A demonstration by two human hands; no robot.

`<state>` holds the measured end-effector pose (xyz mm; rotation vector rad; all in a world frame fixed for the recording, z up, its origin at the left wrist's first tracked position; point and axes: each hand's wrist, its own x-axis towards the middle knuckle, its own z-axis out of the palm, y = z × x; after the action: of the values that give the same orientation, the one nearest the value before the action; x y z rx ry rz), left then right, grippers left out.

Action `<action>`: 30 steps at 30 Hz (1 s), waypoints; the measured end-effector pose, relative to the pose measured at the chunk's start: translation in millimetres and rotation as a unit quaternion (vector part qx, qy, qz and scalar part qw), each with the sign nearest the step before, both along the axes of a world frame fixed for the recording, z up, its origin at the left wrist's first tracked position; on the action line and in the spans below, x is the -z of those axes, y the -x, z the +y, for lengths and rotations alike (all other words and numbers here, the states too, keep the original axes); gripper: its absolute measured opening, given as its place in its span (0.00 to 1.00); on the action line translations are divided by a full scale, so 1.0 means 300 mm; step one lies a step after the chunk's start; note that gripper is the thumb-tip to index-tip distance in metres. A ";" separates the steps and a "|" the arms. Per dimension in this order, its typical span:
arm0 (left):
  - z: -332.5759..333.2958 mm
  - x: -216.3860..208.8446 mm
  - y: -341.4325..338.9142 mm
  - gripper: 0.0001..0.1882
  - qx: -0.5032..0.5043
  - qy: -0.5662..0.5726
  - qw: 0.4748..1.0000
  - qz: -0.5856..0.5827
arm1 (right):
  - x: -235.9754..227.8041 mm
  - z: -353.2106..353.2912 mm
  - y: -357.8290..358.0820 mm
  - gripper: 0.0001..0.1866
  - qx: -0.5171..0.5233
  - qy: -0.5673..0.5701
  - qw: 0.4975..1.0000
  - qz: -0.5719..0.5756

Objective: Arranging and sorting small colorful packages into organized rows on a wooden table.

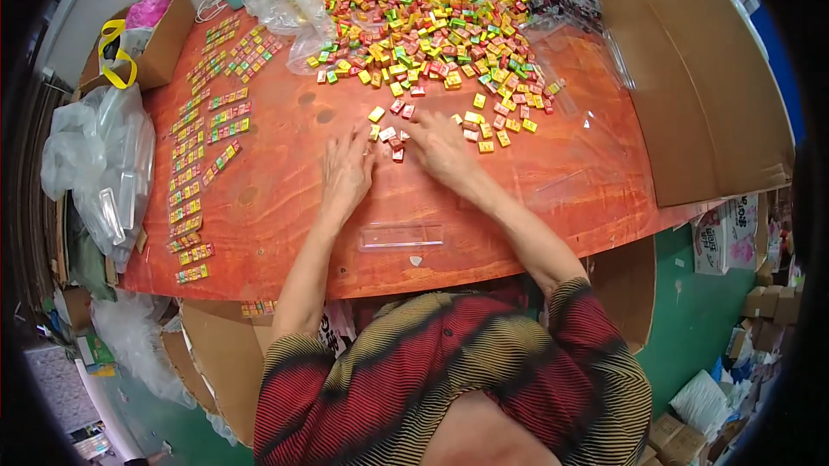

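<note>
My left hand (348, 168) rests on the red wooden table, its fingers stretched forward at the left side of a few small wrapped blocks. From the right, my right hand (442, 153) reaches the same blocks with fingers spread, its fingertips touching or very near them. Between the hands lie red and pale pink blocks (388, 133), with a yellow block (376, 113) just beyond. Closer to me sits a clear, narrow plastic tray (401, 236) with nothing in it. A large heap of red, yellow, orange and green blocks (432, 17) covers the far part of the table.
Rows of filled strips of blocks (187, 168) line the table's left side. A big cardboard box (691, 77) stands at right; a smaller carton (164, 43) is far left. Clear plastic bags (104, 164) hang at the left edge. Loose blocks (486, 146) lie right of my hands.
</note>
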<state>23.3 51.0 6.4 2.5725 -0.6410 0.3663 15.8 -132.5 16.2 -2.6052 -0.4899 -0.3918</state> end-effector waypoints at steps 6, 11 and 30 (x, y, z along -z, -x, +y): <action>-0.010 0.068 0.003 0.18 -0.034 0.002 0.999 0.011 | 0.123 0.073 -0.005 0.11 -0.066 -0.090 0.993 -0.045; -0.025 0.037 0.048 0.17 -0.035 0.045 0.997 0.046 | 0.100 -0.024 -0.007 0.05 0.022 -0.026 0.999 -0.014; 0.067 0.017 0.034 0.16 0.008 0.124 0.985 0.121 | 0.125 0.075 -0.075 0.09 0.012 0.050 0.998 -0.039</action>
<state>13.2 71.0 1.4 2.3243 -0.4927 0.1149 38.4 -110.1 -21.2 -2.7026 -0.5181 -0.4911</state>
